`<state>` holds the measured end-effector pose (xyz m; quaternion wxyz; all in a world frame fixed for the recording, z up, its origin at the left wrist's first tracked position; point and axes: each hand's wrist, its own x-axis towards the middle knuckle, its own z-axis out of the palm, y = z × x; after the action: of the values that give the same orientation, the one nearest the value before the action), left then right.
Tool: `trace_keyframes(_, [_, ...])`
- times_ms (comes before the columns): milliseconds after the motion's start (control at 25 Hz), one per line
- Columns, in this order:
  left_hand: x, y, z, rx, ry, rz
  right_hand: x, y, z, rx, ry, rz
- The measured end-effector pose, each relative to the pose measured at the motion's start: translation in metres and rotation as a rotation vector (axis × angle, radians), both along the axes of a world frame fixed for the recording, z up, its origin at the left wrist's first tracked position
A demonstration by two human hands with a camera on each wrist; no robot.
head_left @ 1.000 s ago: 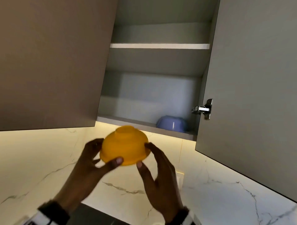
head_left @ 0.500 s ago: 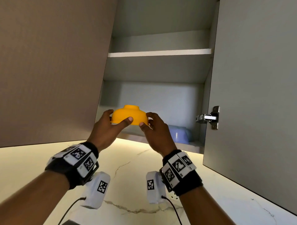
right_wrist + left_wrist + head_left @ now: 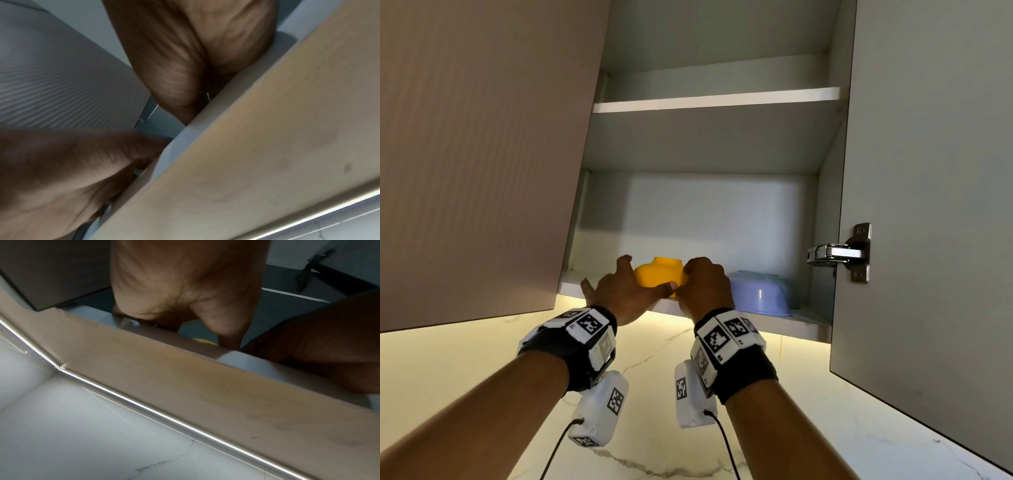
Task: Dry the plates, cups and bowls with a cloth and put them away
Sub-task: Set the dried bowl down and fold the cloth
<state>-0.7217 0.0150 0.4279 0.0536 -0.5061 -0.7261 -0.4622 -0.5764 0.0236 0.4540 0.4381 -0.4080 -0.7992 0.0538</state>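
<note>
An orange bowl point(image 3: 659, 274), upside down, sits at the front of the cupboard's bottom shelf point(image 3: 774, 318). My left hand point(image 3: 625, 291) grips its left side, thumb across the front. On the bowl's right side my right hand point(image 3: 703, 284) holds it with curled fingers. A pale blue bowl point(image 3: 760, 294), also upside down, stands on the same shelf just right of my right hand. In the left wrist view only a sliver of the orange bowl point(image 3: 202, 341) shows above the shelf edge. The right wrist view shows both palms against the cupboard's underside, and the bowl is hidden.
The cupboard's right door point(image 3: 928, 205) stands open, its metal hinge point(image 3: 839, 253) beside the blue bowl. The closed left door point(image 3: 476, 154) borders my left hand. An upper shelf point(image 3: 715, 101) holds nothing visible. A marble wall point(image 3: 448, 370) with an under-cabinet light strip lies below.
Both hands have lifted the orange bowl from below the cupboard up and forward onto the bottom shelf, left of the blue bowl.
</note>
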Motion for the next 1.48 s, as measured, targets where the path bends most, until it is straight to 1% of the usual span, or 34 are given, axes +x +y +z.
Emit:
trace_keyframes(40, [-0.002, 0.004, -0.002, -0.044, 0.011, 0.012, -0.002, 0.0, -0.002, 0.023, 0.006, -0.022])
trace_keyframes(120, [-0.003, 0.01, -0.004, -0.057, 0.036, 0.028, -0.003, 0.0, -0.005, 0.056, 0.028, -0.052])
trace_keyframes(200, [-0.002, 0.009, -0.006, -0.024, 0.056, 0.021, -0.004, 0.0, -0.008, 0.078, 0.042, -0.07])
trace_keyframes(280, [-0.003, 0.002, -0.011, 0.044, 0.079, -0.024, -0.006, 0.002, -0.009, 0.112, 0.021, -0.099])
trace_keyframes(360, [-0.011, -0.009, -0.022, 0.081, 0.159, -0.055, -0.009, 0.004, -0.015, 0.16, -0.007, -0.106])
trace_keyframes(400, [-0.013, -0.016, -0.029, 0.077, 0.217, -0.055, -0.009, 0.002, -0.022, 0.225, -0.028, -0.113])
trace_keyframes(520, [-0.015, -0.036, -0.051, -0.032, 0.382, 0.007, -0.006, -0.005, -0.054, 0.568, -0.073, -0.192])
trace_keyframes(600, [-0.01, -0.048, -0.06, -0.067, 0.378, -0.002, -0.003, -0.005, -0.079, 0.671, -0.155, -0.217])
trace_keyframes(640, [-0.005, -0.054, -0.065, -0.063, 0.356, -0.029, -0.001, -0.009, -0.089, 0.652, -0.219, -0.232])
trace_keyframes(720, [0.008, -0.063, -0.077, -0.061, 0.335, -0.096, 0.004, -0.02, -0.098, 0.586, -0.263, -0.249])
trace_keyframes(920, [0.041, -0.078, -0.107, -0.114, 0.292, -0.255, 0.01, -0.054, -0.115, 0.293, -0.188, -0.15])
trace_keyframes(1040, [0.059, -0.093, -0.139, -0.172, 0.298, -0.311, 0.029, -0.078, -0.157, 0.149, -0.183, -0.164])
trace_keyframes(1120, [0.071, -0.105, -0.164, -0.18, 0.331, -0.362, 0.044, -0.097, -0.19, 0.129, -0.064, -0.135])
trace_keyframes(1240, [0.093, -0.127, -0.177, -0.075, 0.38, -0.443, 0.071, -0.125, -0.219, 0.149, 0.255, -0.091])
trace_keyframes(1320, [0.11, -0.141, -0.171, 0.023, 0.421, -0.482, 0.094, -0.137, -0.22, 0.106, 0.544, -0.11])
trace_keyframes(1400, [0.138, -0.159, -0.155, 0.132, 0.482, -0.532, 0.125, -0.147, -0.211, 0.081, 0.855, -0.1])
trace_keyframes(1480, [0.176, -0.18, -0.136, 0.226, 0.553, -0.588, 0.159, -0.159, -0.197, 0.094, 1.085, -0.077])
